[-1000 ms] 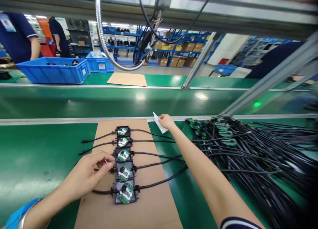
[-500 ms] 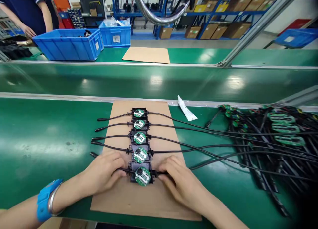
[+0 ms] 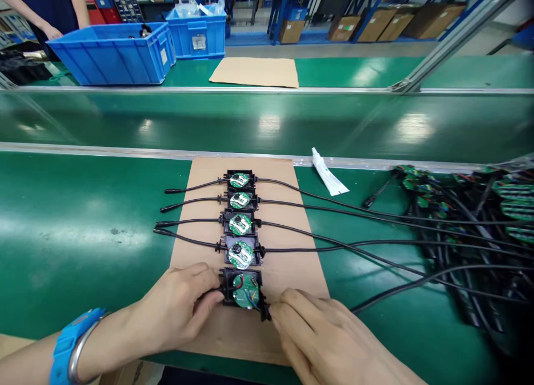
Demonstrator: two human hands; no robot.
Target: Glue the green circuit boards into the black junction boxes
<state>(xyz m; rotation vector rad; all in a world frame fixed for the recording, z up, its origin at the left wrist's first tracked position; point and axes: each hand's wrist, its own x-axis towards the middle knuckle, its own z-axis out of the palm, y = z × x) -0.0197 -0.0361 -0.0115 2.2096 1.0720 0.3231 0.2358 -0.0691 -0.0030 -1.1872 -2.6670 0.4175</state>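
Several small black housings with round green circuit boards and black cables lie in a row on a brown cardboard sheet [image 3: 287,262]. My left hand [image 3: 177,307], with a blue wristband, pinches the left side of the nearest housing [image 3: 243,289]. Its fingers are closed on the housing's edge and cable. My right hand [image 3: 317,335] presses its fingertips against the housing's lower right corner, where the cable leaves. The other housings [image 3: 240,223] lie untouched farther up the sheet.
A white tube [image 3: 329,173] lies by the belt's metal rail. A big heap of black cables with green boards [image 3: 467,223] fills the right. Beyond the green conveyor [image 3: 267,123] stand blue bins [image 3: 112,54], another cardboard sheet [image 3: 256,72], and a person in dark blue.
My right hand let go of the white tube and came down to the nearest housing. Both hands now grip that housing, which has shifted slightly nearer. The view has tilted downward.
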